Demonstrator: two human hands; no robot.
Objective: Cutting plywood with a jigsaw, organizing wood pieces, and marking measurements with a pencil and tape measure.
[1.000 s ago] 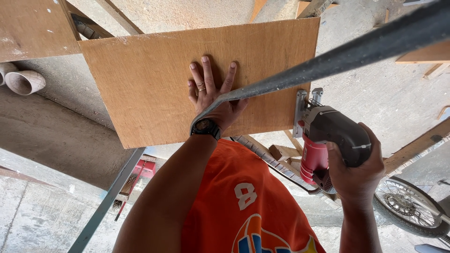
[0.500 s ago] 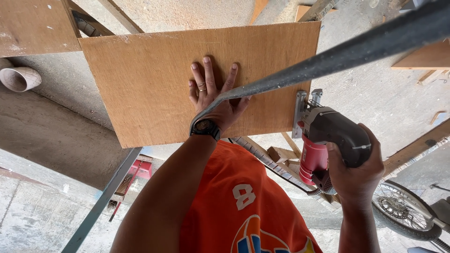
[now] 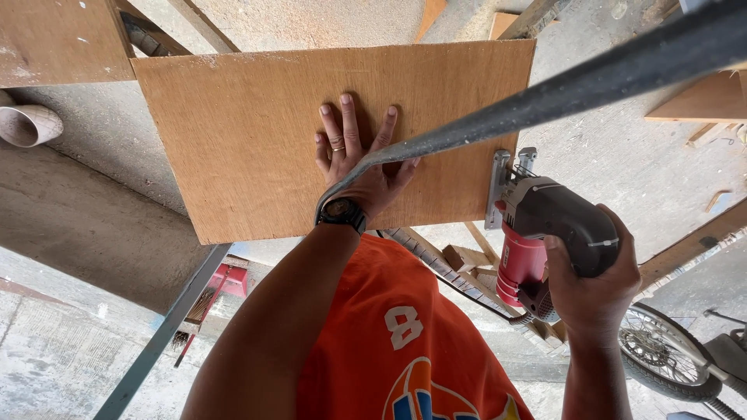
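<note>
A brown plywood sheet (image 3: 249, 132) lies flat in front of me, overhanging its support. My left hand (image 3: 358, 155) presses down on it with fingers spread; a ring and a black wristwatch are on that arm. My right hand (image 3: 595, 284) grips the dark handle of a red and grey circular saw (image 3: 537, 225), whose metal base plate sits against the sheet's right edge. A grey power cord (image 3: 591, 82) runs from the upper right across the sheet to my left wrist.
A second plywood panel (image 3: 54, 39) lies at the top left, beside a pale pipe end (image 3: 27, 124). Wood offcuts (image 3: 467, 257) lie under the sheet. A wheel (image 3: 661, 350) stands at the lower right. A grey metal bar (image 3: 167, 327) slants below left over the concrete floor.
The saw and my right hand have crept slightly forward along the sheet's right edge. My left hand stays pressed in place.
</note>
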